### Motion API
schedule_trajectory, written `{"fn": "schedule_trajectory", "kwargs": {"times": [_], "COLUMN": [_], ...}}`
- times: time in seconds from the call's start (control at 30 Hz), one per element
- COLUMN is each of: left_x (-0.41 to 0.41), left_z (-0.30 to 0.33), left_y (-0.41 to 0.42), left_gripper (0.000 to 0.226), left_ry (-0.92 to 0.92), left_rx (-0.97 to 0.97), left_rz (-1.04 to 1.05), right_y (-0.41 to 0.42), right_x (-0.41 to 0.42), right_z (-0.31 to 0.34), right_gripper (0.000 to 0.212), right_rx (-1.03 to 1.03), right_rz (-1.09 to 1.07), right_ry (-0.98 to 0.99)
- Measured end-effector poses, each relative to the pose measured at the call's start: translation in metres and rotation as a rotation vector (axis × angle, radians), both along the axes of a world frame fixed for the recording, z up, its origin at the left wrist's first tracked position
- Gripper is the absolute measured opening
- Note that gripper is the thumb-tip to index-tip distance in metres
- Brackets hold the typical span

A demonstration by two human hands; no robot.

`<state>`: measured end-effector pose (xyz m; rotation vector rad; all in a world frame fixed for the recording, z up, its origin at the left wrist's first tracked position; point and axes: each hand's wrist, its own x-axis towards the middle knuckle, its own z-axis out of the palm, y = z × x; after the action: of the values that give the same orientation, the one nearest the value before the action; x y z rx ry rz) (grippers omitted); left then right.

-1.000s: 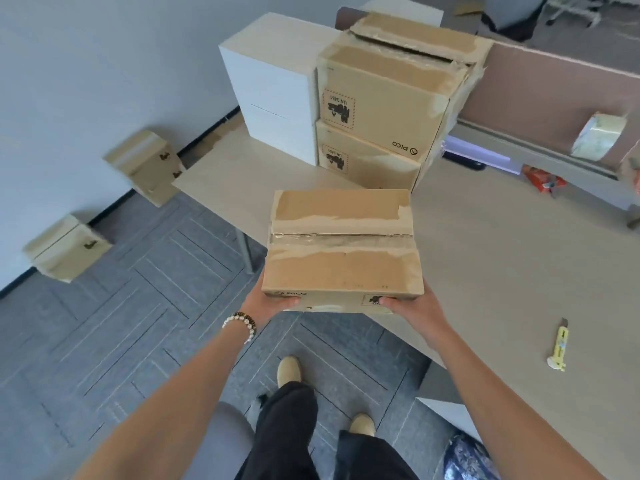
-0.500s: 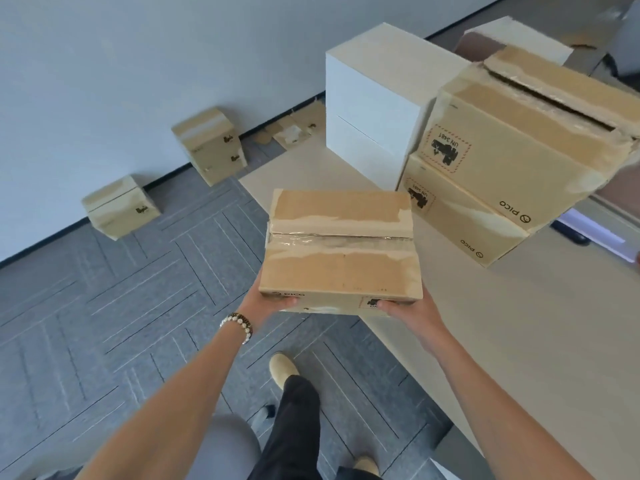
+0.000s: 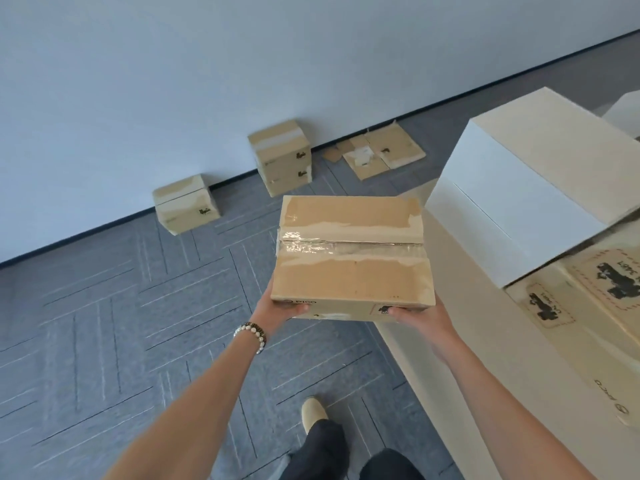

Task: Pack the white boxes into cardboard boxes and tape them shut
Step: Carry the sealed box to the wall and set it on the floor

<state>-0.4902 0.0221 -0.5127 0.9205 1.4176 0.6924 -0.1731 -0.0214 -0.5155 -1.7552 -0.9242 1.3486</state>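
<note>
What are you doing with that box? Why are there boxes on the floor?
A person holds a taped cardboard box in the air, left hand and right hand under its near edge. It is sealed with clear tape. By the wall, a stack of two sealed boxes and a single sealed box sit on the carpet, beside flattened cardboard. White boxes wait on the table. This box probably joins the ones on the floor.

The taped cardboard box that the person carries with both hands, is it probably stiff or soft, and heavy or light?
The taped cardboard box probably stays stiff: its faces look flat and tape closes the top seam. It seems fairly light, since the left hand and right hand hold only its near edge. The worn surface suggests little slipping.
</note>
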Motion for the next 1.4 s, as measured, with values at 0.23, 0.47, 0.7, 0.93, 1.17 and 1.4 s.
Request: {"fn": "schedule_trajectory", "kwargs": {"times": [0.23, 0.47, 0.7, 0.93, 1.17, 1.4], "left_x": [-0.051, -0.112, -0.198, -0.279, -0.359, -0.447], "left_z": [-0.006, 0.002, 0.016, 0.036, 0.047, 0.033], "left_y": [0.066, 0.147, 0.264, 0.368, 0.439, 0.5], "left_gripper": [0.077, 0.068, 0.064, 0.063, 0.071, 0.07], "left_ry": [-0.029, -0.039, 0.014, 0.065, 0.058, 0.078], "left_rx": [-0.005, -0.047, -0.049, -0.063, -0.086, -0.087], "left_rz": [0.074, 0.193, 0.337, 0.497, 0.589, 0.615], "right_y": [0.088, 0.216, 0.383, 0.534, 0.631, 0.696], "right_x": [-0.048, -0.107, -0.2, -0.295, -0.384, -0.478], "right_z": [0.005, 0.011, 0.002, 0.015, 0.026, 0.024], "right_gripper": [0.062, 0.065, 0.059, 0.064, 0.081, 0.057], "right_rx": [0.018, -0.025, -0.048, -0.043, -0.072, -0.086], "right_rz": [0.099, 0.269, 0.423, 0.58, 0.673, 0.69], "right_ry": [0.008, 0.06, 0.123, 0.208, 0.241, 0.203]}}
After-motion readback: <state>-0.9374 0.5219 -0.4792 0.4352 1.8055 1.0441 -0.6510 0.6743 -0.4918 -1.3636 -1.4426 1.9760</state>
